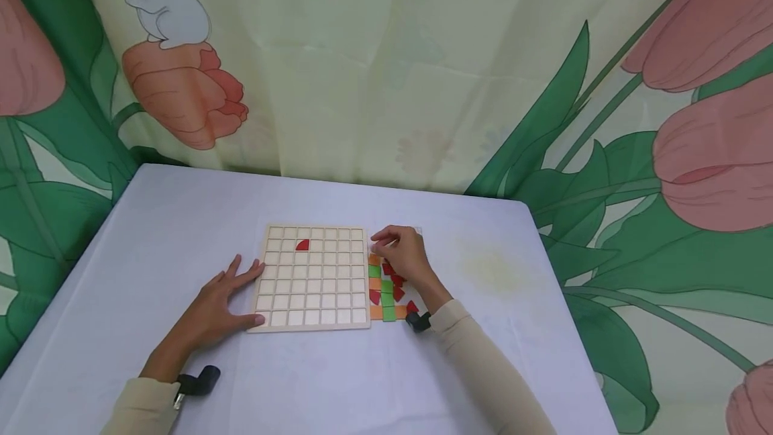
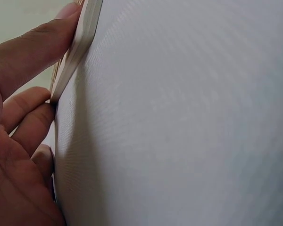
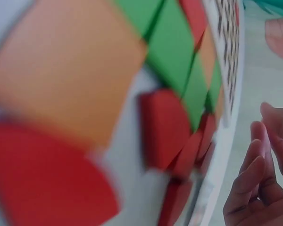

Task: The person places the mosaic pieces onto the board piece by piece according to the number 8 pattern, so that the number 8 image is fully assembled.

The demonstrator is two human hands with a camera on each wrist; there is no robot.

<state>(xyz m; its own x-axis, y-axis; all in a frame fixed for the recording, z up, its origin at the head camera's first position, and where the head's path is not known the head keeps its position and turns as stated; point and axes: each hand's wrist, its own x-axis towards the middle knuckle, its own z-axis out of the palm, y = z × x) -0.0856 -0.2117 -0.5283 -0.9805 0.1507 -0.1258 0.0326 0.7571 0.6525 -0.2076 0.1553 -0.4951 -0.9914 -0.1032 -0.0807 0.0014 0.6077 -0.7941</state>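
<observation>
A square wooden grid board point(image 1: 311, 329) lies on the table. One red quarter-round tile point(image 1: 303, 245) sits in a cell of its second row from the back. My left hand point(image 1: 220, 304) steadies the board's left edge, fingers spread and thumb near the front corner; the left wrist view shows thumb and fingertips against the rim. Just right of the board, my right hand point(image 1: 403, 252) hovers over loose tiles, fingers bent toward the thumb. Nothing is visible between its fingertips in the right wrist view. Around it lie green tiles point(image 1: 388, 301), orange tiles point(image 3: 70, 70) and red tiles point(image 3: 167, 129).
A white cloth covers the table point(image 1: 483, 368), with a faint yellowish stain point(image 1: 492, 264) at right. Behind hangs a curtain point(image 1: 386, 86) printed with tulips and a white animal. A black wrist camera point(image 1: 202, 381) is strapped on the left wrist, another point(image 1: 418, 321) on the right.
</observation>
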